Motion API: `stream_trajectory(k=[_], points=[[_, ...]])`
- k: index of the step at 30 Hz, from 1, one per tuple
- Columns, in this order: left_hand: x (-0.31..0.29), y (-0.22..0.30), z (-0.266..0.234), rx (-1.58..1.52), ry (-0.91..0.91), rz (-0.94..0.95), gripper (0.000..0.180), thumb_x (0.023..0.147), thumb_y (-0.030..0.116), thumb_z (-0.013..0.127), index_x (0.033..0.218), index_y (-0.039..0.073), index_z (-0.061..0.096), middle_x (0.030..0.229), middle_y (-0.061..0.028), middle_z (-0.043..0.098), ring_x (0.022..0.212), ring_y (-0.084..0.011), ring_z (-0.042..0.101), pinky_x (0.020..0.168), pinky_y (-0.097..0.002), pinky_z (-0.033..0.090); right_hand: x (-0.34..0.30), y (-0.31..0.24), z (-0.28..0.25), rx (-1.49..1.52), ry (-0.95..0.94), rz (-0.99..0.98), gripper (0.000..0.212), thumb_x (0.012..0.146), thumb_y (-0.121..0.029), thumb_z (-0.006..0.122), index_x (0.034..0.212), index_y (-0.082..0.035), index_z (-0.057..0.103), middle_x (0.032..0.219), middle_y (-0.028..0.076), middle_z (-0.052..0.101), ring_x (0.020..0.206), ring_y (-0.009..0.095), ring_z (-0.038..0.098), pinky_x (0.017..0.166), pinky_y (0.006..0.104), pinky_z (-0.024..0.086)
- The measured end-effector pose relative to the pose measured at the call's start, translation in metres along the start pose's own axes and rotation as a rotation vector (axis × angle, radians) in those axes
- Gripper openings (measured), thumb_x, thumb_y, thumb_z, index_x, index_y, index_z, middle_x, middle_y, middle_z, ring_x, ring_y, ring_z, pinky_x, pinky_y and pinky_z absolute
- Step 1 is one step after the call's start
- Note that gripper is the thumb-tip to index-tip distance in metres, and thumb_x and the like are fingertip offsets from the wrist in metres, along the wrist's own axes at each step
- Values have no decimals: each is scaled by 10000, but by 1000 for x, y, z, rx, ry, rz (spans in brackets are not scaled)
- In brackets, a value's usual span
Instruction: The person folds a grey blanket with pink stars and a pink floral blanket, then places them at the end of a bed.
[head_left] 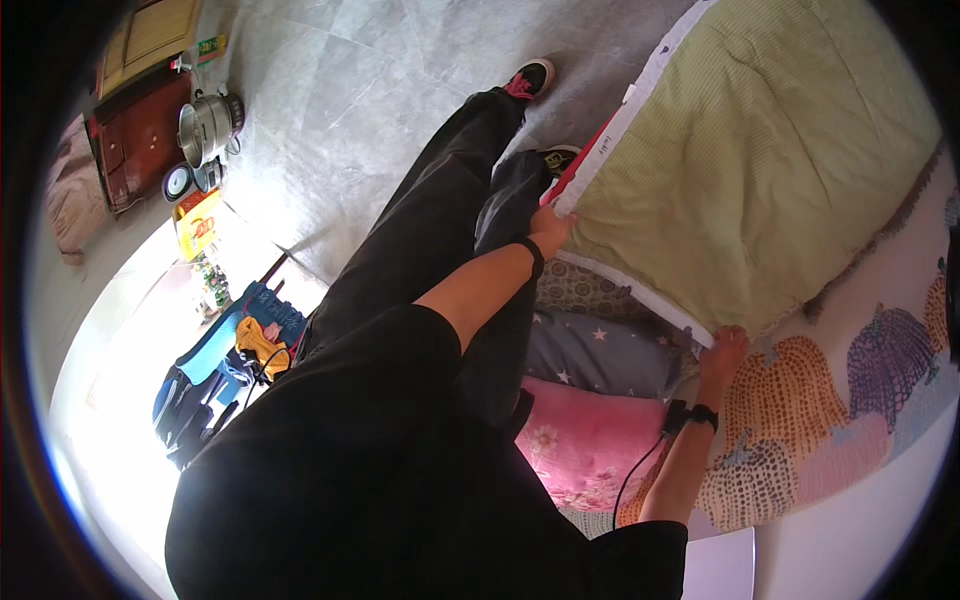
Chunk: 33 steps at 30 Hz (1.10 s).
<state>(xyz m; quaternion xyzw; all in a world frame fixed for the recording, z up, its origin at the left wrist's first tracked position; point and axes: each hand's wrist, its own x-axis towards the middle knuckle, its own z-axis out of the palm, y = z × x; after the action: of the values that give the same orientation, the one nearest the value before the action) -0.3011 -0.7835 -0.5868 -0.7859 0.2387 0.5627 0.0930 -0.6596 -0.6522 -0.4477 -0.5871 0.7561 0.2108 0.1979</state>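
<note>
A pale green ribbed quilt (740, 170) with a white border spreads over the bed at the upper right. My left hand (548, 232) is closed on its near left corner. At the near right corner, my right hand (725, 355) grips the white edge, fingers curled over it. Just below the quilt's near edge lie a grey pillow (600, 352) with white stars and a pink floral pillow (590, 440). A brown patterned cloth (580, 290) shows partly between the quilt and the grey pillow.
The bed carries a sheet (785, 390) with orange and purple pumpkin shapes. Grey floor (340, 110) stretches beyond my legs. At the left are a metal pot (207, 130), a reddish cabinet (145, 140), a yellow bag (197, 225) and a blue container (215, 350) with an orange cloth.
</note>
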Motion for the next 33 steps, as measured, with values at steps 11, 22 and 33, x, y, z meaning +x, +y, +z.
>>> stream_trajectory(k=[11,22,33], points=[[33,-58,-22,110,-331,290,628,603,351,786,1075,1,563,1019,-160,607,955,-269,581,807,-362,448,37,13,39,902,175,640,379,874,-226,457,1156,27,474,1198,197,466,1025,320,471,830,390,409],[-16,-28,-55,167,-90,682,368,864,291,537,677,-20,472,568,-175,435,523,-271,466,513,-370,351,29,84,110,899,179,825,372,879,-177,458,1199,13,477,1107,192,553,922,282,543,800,342,418],[12,-2,-44,68,73,503,466,894,385,430,734,-22,592,719,-247,572,733,-407,569,622,-434,413,-15,119,58,308,74,614,147,828,-31,508,950,45,540,873,189,566,829,303,561,728,346,437]])
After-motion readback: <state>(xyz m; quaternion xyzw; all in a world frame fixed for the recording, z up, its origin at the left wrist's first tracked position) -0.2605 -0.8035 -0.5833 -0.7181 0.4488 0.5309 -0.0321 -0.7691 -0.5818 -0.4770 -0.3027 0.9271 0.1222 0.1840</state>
